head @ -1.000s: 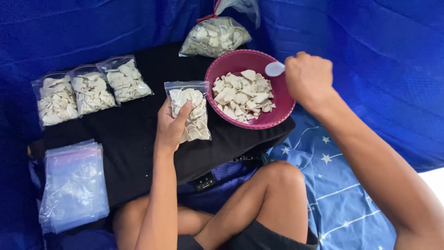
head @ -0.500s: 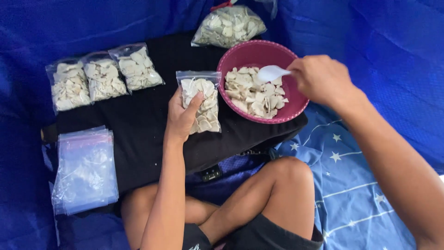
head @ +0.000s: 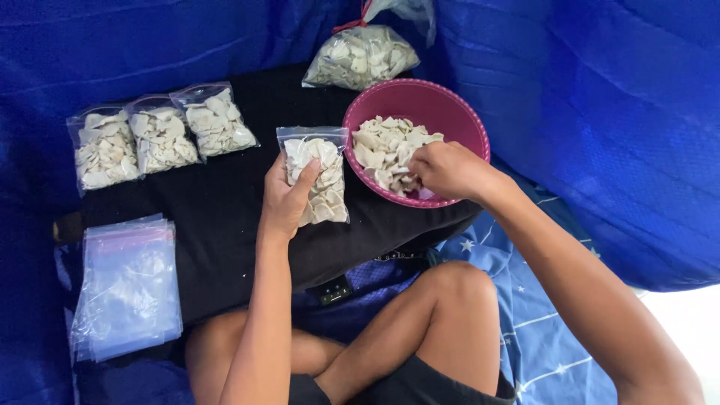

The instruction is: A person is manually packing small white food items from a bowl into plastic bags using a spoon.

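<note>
Left hand grip: the left hand (head: pixel 287 201) is closed around the near left edge of a small clear zip bag partly filled with pale off-white chips (head: pixel 319 178), thumb across the front of the bag and fingers behind it, holding it upright on the black cushion (head: pixel 225 217).

Right hand grip: the right hand (head: pixel 448 171) is curled knuckles-up inside the round magenta plastic bowl (head: pixel 442 105), its fingertips down among the pale chips (head: pixel 382 146); something white shows under the fingers, but the hand hides it, so I cannot tell whether it grips a tool or only chips.

Held bag: stands in the middle of the cushion, just left of the bowl, its mouth towards the far side.

Bowl: sits on the right end of the cushion, touching or nearly touching the held bag, about half covered by chips on its left side.

Filled bags: three small clear bags of the same chips (head: pixel 161 139) lie side by side along the far left of the cushion, well apart from the hands.

Large bag: a bigger clear bag of chips tied with a red band (head: pixel 360 56) leans against the blue tarpaulin (head: pixel 600 112) just beyond the bowl.

Empty bags: a stack of flat clear zip bags (head: pixel 127 285) lies at the near left corner.

Person: sits cross-legged on a blue star-printed sheet (head: pixel 540 330), knees just near of the cushion.
</note>
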